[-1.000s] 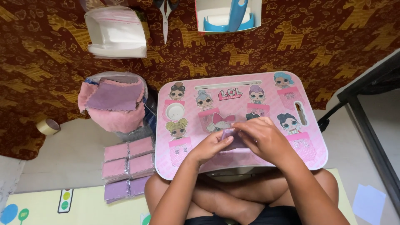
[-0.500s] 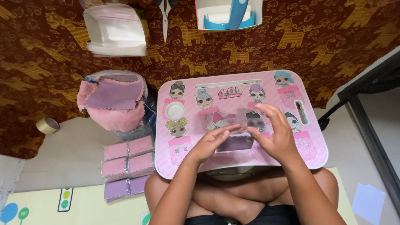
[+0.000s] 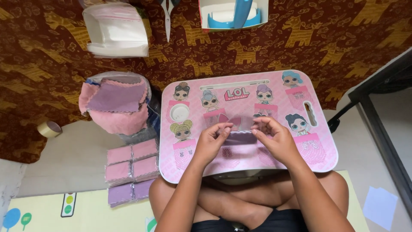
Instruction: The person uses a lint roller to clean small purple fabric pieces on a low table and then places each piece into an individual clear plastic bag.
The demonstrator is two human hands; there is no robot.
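Left hand [image 3: 213, 138] and right hand [image 3: 274, 139] each pinch an end of a clear plastic sleeve [image 3: 241, 124] above a folded purple cloth [image 3: 238, 138] at the centre of the pink lap tray [image 3: 317, 161]. Packed cloths [image 3: 131, 169] lie off the tray's left edge; beyond them stands a cloth-filled bucket [image 3: 118, 105].

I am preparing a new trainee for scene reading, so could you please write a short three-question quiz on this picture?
1. True or false: both hands hold the small clear plastic bag above the pink cartoon-printed lap tray.
2. Where do the packed pink and purple cloth squares lie? A) on the tray B) on the floor on the person's left C) in the white box
3. Fill in: the roll of tape lies to the ___ of the container heaped with loose pink cloths in the picture.

Key: 1 true: the left hand and the right hand pinch it at its two sides. 2 B. 3 left.
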